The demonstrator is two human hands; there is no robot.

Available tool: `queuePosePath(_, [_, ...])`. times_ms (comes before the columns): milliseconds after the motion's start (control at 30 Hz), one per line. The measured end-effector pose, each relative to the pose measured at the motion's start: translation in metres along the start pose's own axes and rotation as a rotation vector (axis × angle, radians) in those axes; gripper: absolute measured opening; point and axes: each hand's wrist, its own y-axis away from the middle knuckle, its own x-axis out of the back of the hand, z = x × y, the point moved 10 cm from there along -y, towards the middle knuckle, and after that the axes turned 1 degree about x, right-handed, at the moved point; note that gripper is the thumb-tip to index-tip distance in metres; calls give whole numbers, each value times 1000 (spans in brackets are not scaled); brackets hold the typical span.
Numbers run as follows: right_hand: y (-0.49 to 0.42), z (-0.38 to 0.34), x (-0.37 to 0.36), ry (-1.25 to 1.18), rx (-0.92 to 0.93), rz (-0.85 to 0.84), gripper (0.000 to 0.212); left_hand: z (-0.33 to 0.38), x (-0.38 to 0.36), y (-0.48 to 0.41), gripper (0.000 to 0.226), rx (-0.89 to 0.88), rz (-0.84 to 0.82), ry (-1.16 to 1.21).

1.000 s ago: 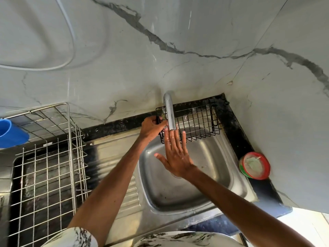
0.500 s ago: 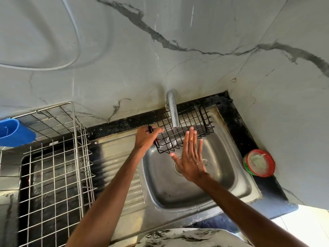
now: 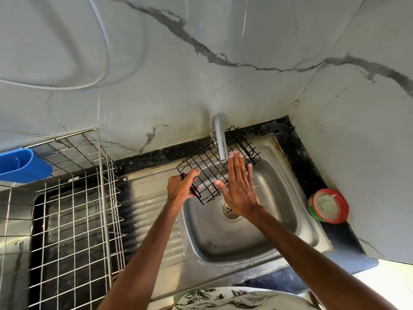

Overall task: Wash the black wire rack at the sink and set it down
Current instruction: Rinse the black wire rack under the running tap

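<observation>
Curling round the left end of the black rectangular wire rack point(image 3: 207, 168), the left hand point(image 3: 182, 186) clamps it, holding it tilted above the far-left part of the square stainless-steel sink basin point(image 3: 279, 220), beneath the curved chrome tap spout point(image 3: 220, 142). The right hand point(image 3: 242, 191) lies flat over the rack's right part, fingers straight and slightly apart, thumb splayed left. Both bare forearms reach in from the near edge.

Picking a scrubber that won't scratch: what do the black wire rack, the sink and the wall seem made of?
Black wire rack: thin metal wire, probably coated, from its even black sheen. Sink: stainless steel, satin finish, showing grey reflections and pressed ridges. Wall: glossy marble-look tile or panel, grey-veined; real stone can't be told.
</observation>
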Motion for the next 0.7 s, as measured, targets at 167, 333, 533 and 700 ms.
queuePosePath(167, [15, -56, -4, 146, 319, -66, 85, -18, 8, 6, 31, 90, 29, 81])
queuePosePath(333, [-16, -23, 4, 47, 177, -56, 82, -26, 10, 9, 37, 106, 14, 101])
queuePosePath(533, [-37, 6, 8, 3, -100, -41, 92, -43, 12, 19, 40, 113, -6, 86])
queuePosePath(700, [-2, -63, -2, 98, 219, -105, 86, -54, 25, 36, 39, 118, 58, 158])
